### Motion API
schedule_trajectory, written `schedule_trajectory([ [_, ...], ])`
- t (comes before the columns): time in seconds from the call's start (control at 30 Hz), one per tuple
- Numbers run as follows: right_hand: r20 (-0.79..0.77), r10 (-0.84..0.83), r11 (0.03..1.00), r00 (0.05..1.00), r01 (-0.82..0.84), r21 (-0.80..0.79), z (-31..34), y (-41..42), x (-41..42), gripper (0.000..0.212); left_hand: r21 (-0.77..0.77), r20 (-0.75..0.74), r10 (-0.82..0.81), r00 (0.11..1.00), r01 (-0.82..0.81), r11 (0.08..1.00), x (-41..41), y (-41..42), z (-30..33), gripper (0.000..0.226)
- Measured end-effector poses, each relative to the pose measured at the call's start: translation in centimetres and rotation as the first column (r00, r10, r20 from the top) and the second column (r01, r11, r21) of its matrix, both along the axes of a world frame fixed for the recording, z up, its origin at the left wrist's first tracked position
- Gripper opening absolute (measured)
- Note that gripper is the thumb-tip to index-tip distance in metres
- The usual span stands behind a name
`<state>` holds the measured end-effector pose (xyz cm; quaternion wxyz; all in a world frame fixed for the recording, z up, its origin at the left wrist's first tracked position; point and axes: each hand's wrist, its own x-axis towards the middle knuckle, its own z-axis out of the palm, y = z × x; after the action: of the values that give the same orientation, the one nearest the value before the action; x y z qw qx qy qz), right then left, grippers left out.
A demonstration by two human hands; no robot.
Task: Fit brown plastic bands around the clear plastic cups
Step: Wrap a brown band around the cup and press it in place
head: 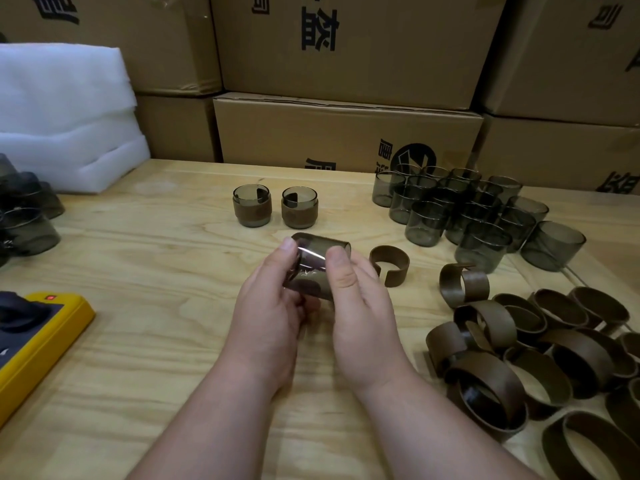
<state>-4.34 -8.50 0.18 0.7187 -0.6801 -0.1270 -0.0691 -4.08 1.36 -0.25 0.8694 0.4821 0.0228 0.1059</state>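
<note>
A smoky clear plastic cup (313,263) lies on its side above the table's middle, held between both hands. My left hand (272,303) grips its left end with the thumb on top. My right hand (353,292) grips its right side, thumb over the wall. The held cup bears no band. A loose brown split band (391,266) lies on the table just right of my right hand. Two cups with brown bands fitted, one (252,206) left and one (299,207) right, stand upright behind the hands.
Several bare cups (464,209) stand grouped at the back right. A heap of brown bands (540,351) fills the right front. More cups (27,216) sit at the left edge, with white foam (65,116) behind and a yellow device (38,337) at front left. Cardboard boxes (346,129) wall the back.
</note>
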Motion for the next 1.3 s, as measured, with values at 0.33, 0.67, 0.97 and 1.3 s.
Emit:
schedule_trajectory([
  [0.33, 0.015, 0.095, 0.978, 0.995, -0.090, -0.190, 0.0, -0.4, -0.3, 0.076, -0.011, -0.016, 0.019, 1.000, -0.019, 1.000, -0.4, -0.3, 0.7, 0.067],
  [0.67, -0.043, -0.036, 0.987, 0.998, 0.042, 0.153, 0.1, 0.1, -0.3, 0.057, 0.008, -0.046, -0.007, 0.999, 0.008, 1.000, -0.3, -0.2, 0.6, 0.063],
  [0.97, 0.005, -0.172, 0.970, 0.985, 0.168, 0.178, 0.0, 0.0, -0.2, 0.054, 0.195, 0.036, -0.110, 0.993, 0.101, 0.976, -0.4, -0.4, -0.2, 0.059],
  [1.3, -0.031, -0.424, 0.890, 0.905, 0.423, 0.173, 0.1, -0.8, 0.0, 0.052, 0.228, 0.004, -0.108, 0.994, 0.104, 0.968, -1.1, -0.7, 0.3, 0.046],
])
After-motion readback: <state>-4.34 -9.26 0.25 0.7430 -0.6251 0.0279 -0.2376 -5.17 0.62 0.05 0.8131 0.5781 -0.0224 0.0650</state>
